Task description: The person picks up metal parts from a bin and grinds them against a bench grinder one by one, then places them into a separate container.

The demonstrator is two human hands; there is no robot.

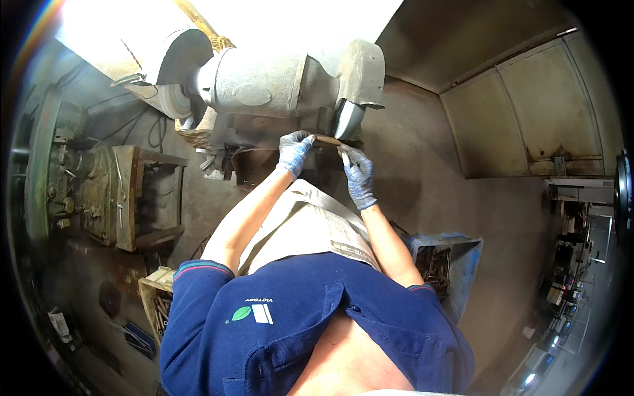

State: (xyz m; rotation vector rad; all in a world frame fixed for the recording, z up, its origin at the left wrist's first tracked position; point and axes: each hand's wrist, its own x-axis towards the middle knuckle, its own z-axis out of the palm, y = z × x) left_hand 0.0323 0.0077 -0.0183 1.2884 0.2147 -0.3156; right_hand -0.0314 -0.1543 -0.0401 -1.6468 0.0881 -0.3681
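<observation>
A short brownish metal bar [327, 140] spans the gap between my two gloved hands. My left hand [294, 152] is closed on its left end, fingers pinched together. At the other end my right hand [358, 173] grips it with the fingertips. The bar lies just below the right wheel [349, 120] of a grey bench grinder [256, 82]; whether it touches the wheel I cannot tell. Both hands wear blue-grey gloves, darkened at the fingertips. A pale cloth or paper sheet [310, 224] covers my lap.
Left on the grinder is a second wheel [175, 100] under a guard. A blue crate [472, 261] of metal pieces stands by my right arm, a yellowish crate [149, 290] by my left. A greenish machine [89, 185] stands far left; large panels [528, 109] rise at right.
</observation>
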